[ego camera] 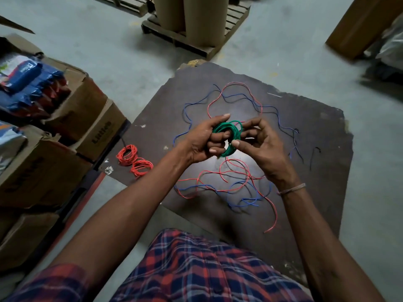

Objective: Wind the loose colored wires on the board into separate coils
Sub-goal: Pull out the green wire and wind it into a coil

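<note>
Plaid shirt (pixel 196 269) low | left hand (pixel 202 140), right hand (pixel 259 142): fingers grasp green coil (pixel 229 138)

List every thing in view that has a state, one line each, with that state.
green wire: wound into a coil, held above the board in both hands.
left hand: fingers curled through the green coil.
right hand: pinching the coil's right side.
red coils: two, wound, lying at the board's left edge.
red wires: loose, tangled on the board.
blue wires: loose, uncoiled.
black wires: loose, uncoiled.
board: flat on the floor.
cardboard boxes: flaps open.
</note>
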